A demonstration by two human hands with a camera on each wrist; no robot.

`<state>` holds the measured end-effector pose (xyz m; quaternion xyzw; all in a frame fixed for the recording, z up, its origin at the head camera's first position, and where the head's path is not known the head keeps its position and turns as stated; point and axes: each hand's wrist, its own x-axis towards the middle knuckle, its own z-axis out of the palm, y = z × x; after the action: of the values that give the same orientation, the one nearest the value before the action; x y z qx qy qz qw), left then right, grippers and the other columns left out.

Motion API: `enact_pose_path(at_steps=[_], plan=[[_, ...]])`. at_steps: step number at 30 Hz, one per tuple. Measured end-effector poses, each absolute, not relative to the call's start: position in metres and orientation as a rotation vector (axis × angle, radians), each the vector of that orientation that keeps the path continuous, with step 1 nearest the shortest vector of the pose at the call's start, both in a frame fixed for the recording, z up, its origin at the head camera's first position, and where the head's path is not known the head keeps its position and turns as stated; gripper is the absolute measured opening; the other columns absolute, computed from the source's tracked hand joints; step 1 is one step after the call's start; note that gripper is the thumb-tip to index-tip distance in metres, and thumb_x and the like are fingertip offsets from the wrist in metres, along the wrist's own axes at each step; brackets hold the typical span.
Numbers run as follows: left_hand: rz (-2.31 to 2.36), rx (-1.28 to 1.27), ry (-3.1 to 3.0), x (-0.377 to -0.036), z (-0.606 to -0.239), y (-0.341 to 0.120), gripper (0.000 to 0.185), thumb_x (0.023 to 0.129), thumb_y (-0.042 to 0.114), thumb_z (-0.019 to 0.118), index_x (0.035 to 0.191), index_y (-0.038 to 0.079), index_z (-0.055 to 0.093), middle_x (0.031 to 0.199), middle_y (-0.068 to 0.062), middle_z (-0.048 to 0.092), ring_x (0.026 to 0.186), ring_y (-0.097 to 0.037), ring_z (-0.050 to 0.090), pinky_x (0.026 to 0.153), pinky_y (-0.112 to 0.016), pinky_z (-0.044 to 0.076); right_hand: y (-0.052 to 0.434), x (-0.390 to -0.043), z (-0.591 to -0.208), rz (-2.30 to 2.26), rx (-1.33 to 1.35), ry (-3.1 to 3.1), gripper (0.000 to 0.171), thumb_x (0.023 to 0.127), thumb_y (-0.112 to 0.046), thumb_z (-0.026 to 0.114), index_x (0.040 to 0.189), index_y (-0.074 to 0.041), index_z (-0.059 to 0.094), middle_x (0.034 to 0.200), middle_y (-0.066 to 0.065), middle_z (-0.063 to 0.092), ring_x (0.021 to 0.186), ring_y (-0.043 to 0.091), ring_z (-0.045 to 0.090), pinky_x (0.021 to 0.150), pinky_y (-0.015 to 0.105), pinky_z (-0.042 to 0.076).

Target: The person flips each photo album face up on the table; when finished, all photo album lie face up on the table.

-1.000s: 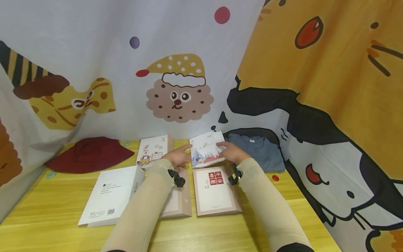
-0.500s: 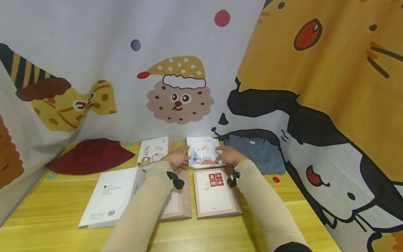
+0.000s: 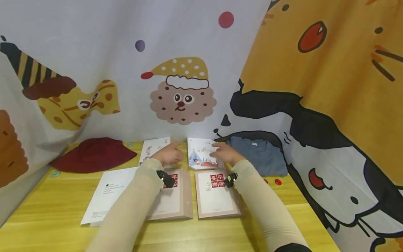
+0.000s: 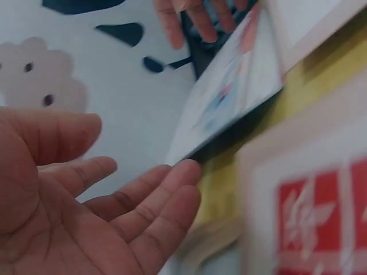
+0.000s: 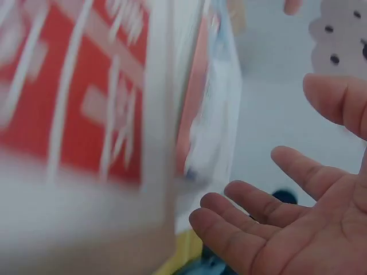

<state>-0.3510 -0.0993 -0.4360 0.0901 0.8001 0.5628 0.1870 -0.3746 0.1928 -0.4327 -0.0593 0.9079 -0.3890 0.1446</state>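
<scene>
Left hand [image 3: 168,155] first: palm bare, fingers loosely spread and gripping nothing, hovering just left of the illustrated booklet [image 3: 203,157]. In the left wrist view those fingertips [image 4: 183,177] sit right beside the booklet's [image 4: 229,97] near corner, and I cannot tell whether they touch it. Right hand [image 3: 225,154] mirrors it on the other flank, fingers relaxed and unclenched, grasping nothing; the right wrist view shows its fingers [image 5: 241,215] just beside the booklet's blurred edge [image 5: 215,109].

The booklet lies at the far side of the yellow table [image 3: 47,210], close under the cartoon curtain [image 3: 179,94]. It looks thin, light and glossy, so I'd judge it bendy and a bit slippery. Its near edge seems lifted off the wood in the left wrist view, which makes the 2 long side edges the natural places to take hold, thumb on top, fingers beneath.

Now the room around it. Directly in front, toward the person, 2 pink-bordered books with red seals [image 3: 217,194] [image 3: 171,199] lie side by side, the right one nearly touching the booklet. To the left, another small card [image 3: 152,148] just beside the left hand, then a white book [image 3: 108,194] and a red hat [image 3: 92,154] farther out. A folded blue shirt [image 3: 259,155] lies just beside it on the right, the curtain close behind. Sideways is tight; I'd say up is the open way.
</scene>
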Motion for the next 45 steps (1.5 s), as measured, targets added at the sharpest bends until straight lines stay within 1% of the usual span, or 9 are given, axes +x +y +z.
enact_pose_path(at_steps=[8,14,18,21,24,28,33,39,45], plan=[[1.563,0.183,2.379,-0.354,-0.430,-0.148,0.070,0.108,0.021,0.049,0.168,0.004,0.017,0.152,-0.032,0.048,0.136,-0.042,0.053,0.109,-0.052,0.051,0.152,-0.363,-0.421,-1.168,-0.305,2.579,0.069,0.100,-0.041,0.071,0.159,-0.015,0.047,0.162,0.021,0.045,0.148,0.041,0.045,0.119,0.059,0.040],[1.443,0.035,2.460,-0.353,-0.438,-0.185,0.073,0.111,0.033,0.047,0.169,0.005,0.014,0.164,-0.030,0.034,0.148,-0.045,0.039,0.122,-0.061,0.034,0.117,-0.358,-0.420,-1.155,-0.440,2.532,0.070,0.100,-0.038,0.071,0.161,-0.017,0.044,0.163,0.020,0.043,0.143,0.039,0.051,0.109,0.055,0.051],[1.422,-0.029,2.476,-0.352,-0.445,-0.204,0.074,0.112,0.034,0.046,0.169,0.002,0.011,0.169,-0.031,0.022,0.154,-0.048,0.028,0.125,-0.064,0.025,0.096,-0.357,-0.422,-1.154,-0.499,2.498,0.073,0.099,-0.036,0.072,0.163,-0.017,0.042,0.163,0.022,0.043,0.143,0.040,0.050,0.114,0.057,0.047],[1.405,0.019,2.517,-0.353,-0.451,-0.218,0.069,0.111,0.031,0.046,0.166,-0.001,0.021,0.162,-0.030,0.036,0.143,-0.043,0.045,0.120,-0.057,0.037,0.082,-0.358,-0.425,-1.159,-0.533,2.472,0.075,0.098,-0.032,0.072,0.163,-0.016,0.040,0.161,0.024,0.044,0.144,0.042,0.048,0.118,0.057,0.042],[1.369,0.010,2.552,-0.352,-0.454,-0.228,0.068,0.109,0.028,0.046,0.165,-0.003,0.023,0.160,-0.031,0.039,0.136,-0.039,0.048,0.117,-0.054,0.039,0.072,-0.359,-0.427,-1.153,-0.564,2.455,0.076,0.097,-0.030,0.072,0.164,-0.016,0.038,0.161,0.023,0.045,0.146,0.042,0.046,0.119,0.058,0.040],[1.375,-0.083,2.490,-0.347,-0.451,-0.233,0.072,0.109,0.023,0.045,0.167,-0.002,0.010,0.165,-0.033,0.027,0.141,-0.044,0.044,0.119,-0.058,0.039,0.063,-0.356,-0.427,-1.180,-0.560,2.382,0.082,0.095,-0.034,0.075,0.166,-0.021,0.036,0.164,0.021,0.042,0.150,0.040,0.041,0.121,0.060,0.036],[1.391,-0.106,2.393,-0.347,-0.450,-0.234,0.075,0.107,0.013,0.047,0.167,-0.002,0.005,0.159,-0.035,0.034,0.128,-0.038,0.059,0.107,-0.048,0.050,0.053,-0.355,-0.430,-1.212,-0.514,2.295,0.088,0.093,-0.037,0.079,0.167,-0.023,0.034,0.168,0.020,0.035,0.154,0.041,0.036,0.123,0.063,0.030],[1.351,-0.082,2.375,-0.345,-0.445,-0.233,0.075,0.106,0.005,0.047,0.168,0.000,0.004,0.156,-0.033,0.039,0.122,-0.031,0.060,0.097,-0.037,0.054,0.045,-0.361,-0.438,-1.231,-0.507,2.262,0.091,0.092,-0.032,0.081,0.167,-0.017,0.032,0.173,0.015,0.028,0.158,0.039,0.029,0.128,0.058,0.022],[1.381,-0.011,2.342,-0.345,-0.441,-0.225,0.082,0.098,-0.005,0.050,0.168,-0.001,0.006,0.153,-0.035,0.041,0.116,-0.031,0.063,0.090,-0.034,0.057,0.045,-0.366,-0.442,-1.347,-0.389,2.194,0.094,0.090,-0.020,0.084,0.167,-0.014,0.031,0.171,0.019,0.028,0.152,0.038,0.040,0.123,0.050,0.038]])
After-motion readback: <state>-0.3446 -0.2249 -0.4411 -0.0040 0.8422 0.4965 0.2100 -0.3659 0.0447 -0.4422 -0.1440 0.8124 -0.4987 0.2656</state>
